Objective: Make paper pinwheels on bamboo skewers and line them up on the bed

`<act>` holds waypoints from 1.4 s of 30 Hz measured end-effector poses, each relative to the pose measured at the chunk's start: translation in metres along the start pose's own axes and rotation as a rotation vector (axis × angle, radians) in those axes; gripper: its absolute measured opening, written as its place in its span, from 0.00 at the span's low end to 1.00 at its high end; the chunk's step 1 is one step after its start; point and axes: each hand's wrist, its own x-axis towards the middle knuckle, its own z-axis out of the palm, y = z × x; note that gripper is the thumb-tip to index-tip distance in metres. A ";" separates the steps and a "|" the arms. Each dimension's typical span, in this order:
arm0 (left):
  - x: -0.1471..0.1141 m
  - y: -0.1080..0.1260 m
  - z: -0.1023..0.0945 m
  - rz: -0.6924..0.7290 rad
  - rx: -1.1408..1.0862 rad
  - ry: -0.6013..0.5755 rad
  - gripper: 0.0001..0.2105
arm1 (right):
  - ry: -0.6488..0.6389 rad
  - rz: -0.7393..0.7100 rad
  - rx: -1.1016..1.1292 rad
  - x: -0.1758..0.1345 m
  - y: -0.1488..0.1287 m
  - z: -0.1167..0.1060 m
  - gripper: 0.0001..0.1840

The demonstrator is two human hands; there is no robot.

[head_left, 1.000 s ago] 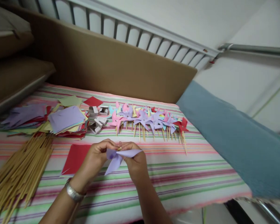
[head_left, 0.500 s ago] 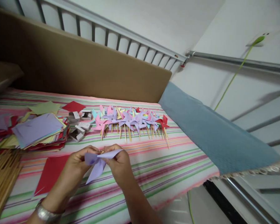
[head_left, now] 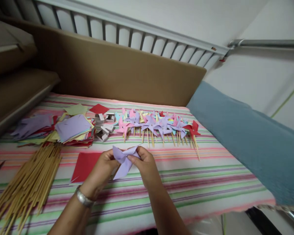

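Note:
Between my two hands is a purple paper pinwheel (head_left: 123, 163), its blades folded in toward the middle. My left hand (head_left: 109, 163) grips it from the left, with fingers partly hidden behind the paper. On the right, my right hand (head_left: 145, 160) pinches it, the thumb pressed near the centre. A red paper sheet (head_left: 85, 166) with a cut at its corner lies beside my left forearm. Beyond my hands, several finished pinwheels (head_left: 150, 124) in purple, pink, red and other colours lie in a row on their sticks.
A heap of wooden sticks (head_left: 36, 179) lies at left. Behind it are stacked coloured paper sheets (head_left: 73, 128) and small open boxes (head_left: 104, 131). A striped cloth (head_left: 198, 189) covers the surface. A brown board (head_left: 117, 71) stands along the back, and wrapped packages (head_left: 19, 94) sit at far left.
The view has turned left, bringing more of the sticks and packages into sight. The pinwheel in my hands has tilted to show its face, and my right thumb now presses near its centre.

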 end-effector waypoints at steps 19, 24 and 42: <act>0.008 0.012 -0.021 0.165 -0.454 0.234 0.07 | -0.280 0.356 -0.075 -0.009 0.028 0.029 0.09; 0.008 0.015 -0.021 0.249 -0.306 0.242 0.11 | -0.222 0.346 -0.042 -0.004 0.030 0.022 0.10; 0.012 0.029 -0.066 0.906 1.021 0.474 0.12 | -0.177 0.369 -0.130 0.000 0.022 -0.008 0.11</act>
